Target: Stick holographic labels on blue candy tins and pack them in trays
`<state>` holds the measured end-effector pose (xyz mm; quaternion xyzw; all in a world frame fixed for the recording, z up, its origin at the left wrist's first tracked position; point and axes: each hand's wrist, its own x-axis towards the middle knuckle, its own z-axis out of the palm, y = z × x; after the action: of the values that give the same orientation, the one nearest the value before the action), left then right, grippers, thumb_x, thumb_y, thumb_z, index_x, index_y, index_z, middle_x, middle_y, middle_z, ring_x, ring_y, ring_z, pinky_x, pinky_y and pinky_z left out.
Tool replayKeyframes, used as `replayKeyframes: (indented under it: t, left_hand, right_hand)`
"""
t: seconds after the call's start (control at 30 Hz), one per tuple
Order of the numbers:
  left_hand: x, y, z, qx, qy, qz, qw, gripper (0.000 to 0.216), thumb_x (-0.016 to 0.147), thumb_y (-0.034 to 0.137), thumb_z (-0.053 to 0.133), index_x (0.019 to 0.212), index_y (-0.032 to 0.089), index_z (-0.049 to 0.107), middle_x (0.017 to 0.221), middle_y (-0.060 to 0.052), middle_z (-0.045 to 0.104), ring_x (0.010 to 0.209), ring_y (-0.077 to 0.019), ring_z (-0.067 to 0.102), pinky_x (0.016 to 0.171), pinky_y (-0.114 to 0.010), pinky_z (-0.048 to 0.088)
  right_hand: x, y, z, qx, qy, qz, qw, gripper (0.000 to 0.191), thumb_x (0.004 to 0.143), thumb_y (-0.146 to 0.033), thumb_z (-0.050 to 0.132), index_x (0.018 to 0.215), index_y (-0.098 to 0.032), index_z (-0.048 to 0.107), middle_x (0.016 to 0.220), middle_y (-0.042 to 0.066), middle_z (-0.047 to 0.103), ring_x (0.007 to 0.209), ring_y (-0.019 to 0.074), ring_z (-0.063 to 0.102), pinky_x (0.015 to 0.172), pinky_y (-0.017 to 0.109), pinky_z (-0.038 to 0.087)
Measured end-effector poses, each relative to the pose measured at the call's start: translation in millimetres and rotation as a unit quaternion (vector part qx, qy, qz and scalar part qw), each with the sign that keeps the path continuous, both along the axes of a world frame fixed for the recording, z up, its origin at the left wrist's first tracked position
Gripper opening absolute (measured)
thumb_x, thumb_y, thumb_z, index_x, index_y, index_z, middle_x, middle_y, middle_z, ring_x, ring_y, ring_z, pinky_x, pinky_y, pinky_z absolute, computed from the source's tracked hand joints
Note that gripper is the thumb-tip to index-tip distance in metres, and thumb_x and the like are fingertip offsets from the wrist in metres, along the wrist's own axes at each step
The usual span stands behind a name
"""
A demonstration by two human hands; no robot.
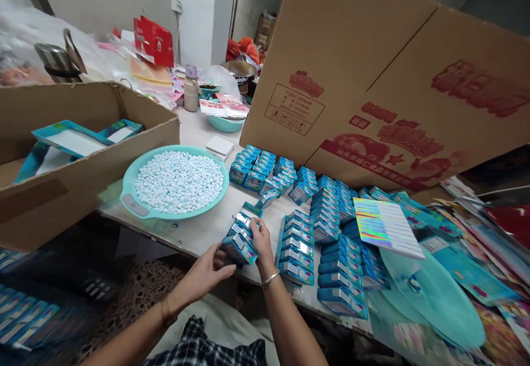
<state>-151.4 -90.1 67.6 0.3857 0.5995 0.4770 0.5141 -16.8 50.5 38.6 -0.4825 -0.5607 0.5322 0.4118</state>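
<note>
At the table's front edge, my right hand (262, 240) is closed on a short row of small blue boxes (240, 244). They have shiny, printed faces and sit at the near end of a narrow blue tray (250, 210). My left hand (210, 271) is at the near left end of this row, thumb and fingers apart, fingertips at the side of the nearest box. Whether they press on it I cannot tell. Just right of my right hand stands a tray filled with similar blue boxes (297, 244). One loose blue box (267, 198) lies beyond the hands.
A turquoise basin (131, 189) of small pale pieces stands left. Beyond it is an open carton (153, 139) with blue trays (70, 137). Rows of blue boxes (327, 211) fill the right side before a large cardboard box (339, 95). A holographic sheet (385, 225) lies at right.
</note>
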Motion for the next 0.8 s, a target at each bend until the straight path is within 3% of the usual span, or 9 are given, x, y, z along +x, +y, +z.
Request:
replayKeyframes:
  t: [0.07, 0.13, 0.2, 0.27, 0.4, 0.63, 0.8]
  left_hand:
    - [-6, 6, -18.6, 0.040, 0.175, 0.049, 0.982, 0.076, 0.066, 0.043, 0.083, 0.133, 0.019, 0.057, 0.122, -0.015, 0.063, 0.119, -0.0380, 0.056, 0.105, -0.055, 0.043]
    - [-9, 18, -34.3, 0.099, 0.254, 0.033, 0.961, 0.094, 0.065, 0.040, 0.084, 0.146, 0.017, 0.042, 0.144, -0.019, 0.048, 0.136, -0.0405, 0.042, 0.114, -0.057, 0.034]
    - [-9, 32, -47.5, 0.159, 0.239, -0.041, 0.957, 0.106, 0.071, 0.037, 0.081, 0.157, 0.019, 0.021, 0.160, -0.018, 0.028, 0.147, -0.0377, 0.027, 0.120, -0.055, 0.026]
    - [-5, 41, -59.8, 0.198, 0.200, -0.099, 0.954, 0.103, 0.082, 0.035, 0.072, 0.160, 0.023, 0.005, 0.166, -0.014, 0.017, 0.152, -0.0335, 0.018, 0.123, -0.052, 0.019]
    - [1, 44, -79.3, 0.206, 0.189, -0.070, 0.958, 0.090, 0.093, 0.033, 0.059, 0.160, 0.026, 0.000, 0.167, -0.012, 0.015, 0.152, -0.0312, 0.017, 0.124, -0.053, 0.017]
    - [-11, 42, -77.0, 0.215, 0.246, -0.110, 0.939, 0.096, 0.090, 0.033, 0.065, 0.160, 0.027, 0.000, 0.165, -0.014, 0.022, 0.150, -0.0325, 0.026, 0.121, -0.054, 0.026]
    - [-18, 39, -72.9, 0.222, 0.265, -0.158, 0.925, 0.140, 0.066, 0.040, 0.087, 0.157, 0.022, -0.018, 0.164, -0.021, 0.019, 0.148, -0.0391, 0.028, 0.118, -0.056, 0.032]
  right_hand:
    - [0, -1, -0.4, -0.002, 0.009, -0.014, 1.000, 0.039, 0.082, -0.058, 0.056, 0.090, -0.020, 0.061, 0.081, -0.001, 0.062, 0.079, 0.0171, 0.056, 0.078, 0.028, 0.046]
    - [-1, 0, 0.1, -0.006, 0.017, -0.022, 1.000, 0.038, 0.080, -0.057, 0.059, 0.088, -0.020, 0.062, 0.081, -0.001, 0.061, 0.080, 0.0172, 0.055, 0.080, 0.028, 0.045]
    - [-2, 4, 1.0, -0.015, 0.026, -0.023, 0.999, 0.039, 0.078, -0.058, 0.059, 0.087, -0.020, 0.063, 0.080, -0.001, 0.062, 0.080, 0.0175, 0.055, 0.079, 0.028, 0.045]
    - [-2, 10, 1.8, -0.027, 0.033, -0.018, 0.999, 0.040, 0.077, -0.058, 0.058, 0.085, -0.020, 0.063, 0.078, -0.001, 0.061, 0.077, 0.0175, 0.055, 0.076, 0.028, 0.045]
    - [-3, 22, 1.2, -0.054, 0.037, -0.003, 0.998, 0.038, 0.075, -0.058, 0.060, 0.077, -0.020, 0.061, 0.070, -0.003, 0.056, 0.070, 0.0166, 0.052, 0.069, 0.028, 0.044]
    - [2, 19, 2.9, -0.028, 0.024, 0.041, 0.998, 0.036, 0.084, -0.056, 0.056, 0.080, -0.021, 0.055, 0.074, -0.003, 0.051, 0.072, 0.0154, 0.048, 0.070, 0.026, 0.041]
    - [19, 15, 14.2, 0.008, 0.001, 0.134, 0.991, 0.035, 0.085, -0.054, 0.058, 0.083, -0.020, 0.062, 0.073, -0.003, 0.051, 0.072, 0.0151, 0.045, 0.069, 0.026, 0.038]
